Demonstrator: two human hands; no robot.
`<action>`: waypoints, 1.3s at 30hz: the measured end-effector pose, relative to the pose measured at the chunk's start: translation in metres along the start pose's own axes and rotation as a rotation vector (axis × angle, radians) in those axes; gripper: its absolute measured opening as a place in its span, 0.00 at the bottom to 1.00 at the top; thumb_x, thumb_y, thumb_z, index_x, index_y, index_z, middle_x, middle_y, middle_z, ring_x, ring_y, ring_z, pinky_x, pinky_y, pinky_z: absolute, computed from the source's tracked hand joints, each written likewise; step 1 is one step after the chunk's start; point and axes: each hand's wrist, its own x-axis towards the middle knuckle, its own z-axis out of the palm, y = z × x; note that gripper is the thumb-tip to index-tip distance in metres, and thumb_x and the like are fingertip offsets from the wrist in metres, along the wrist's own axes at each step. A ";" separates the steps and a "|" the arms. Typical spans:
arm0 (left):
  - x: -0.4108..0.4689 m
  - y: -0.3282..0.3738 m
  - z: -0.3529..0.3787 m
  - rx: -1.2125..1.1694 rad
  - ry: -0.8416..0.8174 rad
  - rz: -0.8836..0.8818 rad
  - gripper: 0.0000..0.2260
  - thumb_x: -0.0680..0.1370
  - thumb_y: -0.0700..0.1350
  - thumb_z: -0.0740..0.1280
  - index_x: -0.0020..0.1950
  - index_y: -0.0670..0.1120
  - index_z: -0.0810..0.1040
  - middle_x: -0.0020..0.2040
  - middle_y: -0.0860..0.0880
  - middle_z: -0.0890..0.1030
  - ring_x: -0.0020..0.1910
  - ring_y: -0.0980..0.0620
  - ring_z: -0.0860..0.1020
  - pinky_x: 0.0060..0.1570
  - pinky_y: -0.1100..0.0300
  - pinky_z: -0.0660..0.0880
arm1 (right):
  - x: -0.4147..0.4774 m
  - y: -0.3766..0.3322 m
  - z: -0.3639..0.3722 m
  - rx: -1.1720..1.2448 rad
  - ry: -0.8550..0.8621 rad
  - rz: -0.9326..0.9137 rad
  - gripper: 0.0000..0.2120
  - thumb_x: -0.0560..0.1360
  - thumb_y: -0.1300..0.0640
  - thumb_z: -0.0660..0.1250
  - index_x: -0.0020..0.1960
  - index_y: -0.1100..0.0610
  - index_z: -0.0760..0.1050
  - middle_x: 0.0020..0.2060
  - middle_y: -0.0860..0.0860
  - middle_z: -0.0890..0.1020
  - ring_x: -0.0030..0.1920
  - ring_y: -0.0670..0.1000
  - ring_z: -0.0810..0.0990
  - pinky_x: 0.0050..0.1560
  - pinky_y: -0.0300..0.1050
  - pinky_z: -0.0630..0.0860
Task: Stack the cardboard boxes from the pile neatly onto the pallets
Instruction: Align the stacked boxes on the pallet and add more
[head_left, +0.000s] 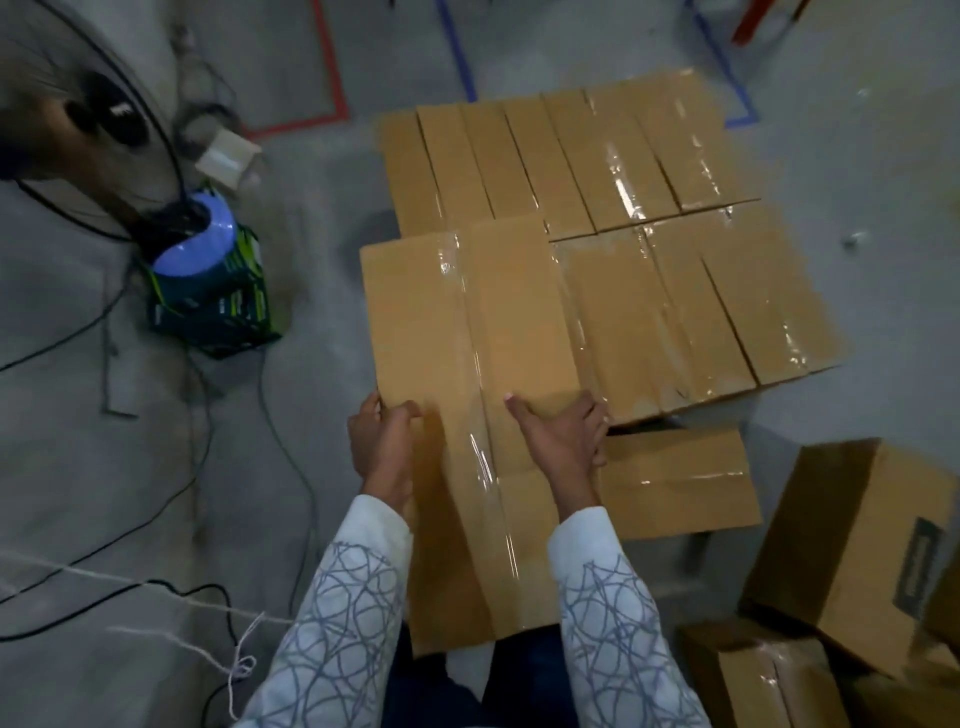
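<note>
Cardboard, brown, clear tape along the centre seam: long box held at its near end, far end reaching the near-left corner of the stacked layer. Resting on that layer or held clear of it: cannot tell. Left hand gripping the left edge, fingers curled over onto the top face. Right hand gripping the right edge, thumb flat on top, fingers wrapped down the side. Stacked layer in two rows of taped boxes, packed edge to edge; support beneath hidden. Lower box just beside the right hand, in front of the layer. Loose pile at lower right, one box tilted. Blue fan base and black cable on the grey floor at left. Red floor tape and blue floor tape beyond.
</note>
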 end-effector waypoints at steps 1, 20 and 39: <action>0.018 0.000 0.011 0.022 -0.004 -0.016 0.32 0.56 0.59 0.70 0.61 0.56 0.81 0.57 0.50 0.83 0.52 0.45 0.83 0.54 0.47 0.82 | 0.020 -0.002 0.006 -0.009 -0.039 0.002 0.57 0.67 0.31 0.75 0.81 0.60 0.53 0.78 0.55 0.57 0.79 0.55 0.54 0.73 0.64 0.56; 0.345 -0.118 0.197 0.098 -0.131 -0.181 0.26 0.61 0.53 0.74 0.58 0.67 0.79 0.62 0.54 0.82 0.57 0.50 0.82 0.62 0.46 0.79 | 0.341 0.081 0.248 -0.023 -0.296 0.193 0.66 0.56 0.21 0.72 0.81 0.57 0.55 0.77 0.54 0.59 0.76 0.59 0.61 0.74 0.66 0.65; 0.375 -0.115 0.222 0.055 -0.325 -0.323 0.38 0.77 0.41 0.73 0.83 0.56 0.59 0.66 0.61 0.73 0.53 0.66 0.75 0.54 0.60 0.72 | 0.336 0.105 0.270 -0.189 -0.199 0.405 0.39 0.73 0.40 0.74 0.77 0.51 0.62 0.74 0.55 0.60 0.74 0.61 0.61 0.72 0.63 0.63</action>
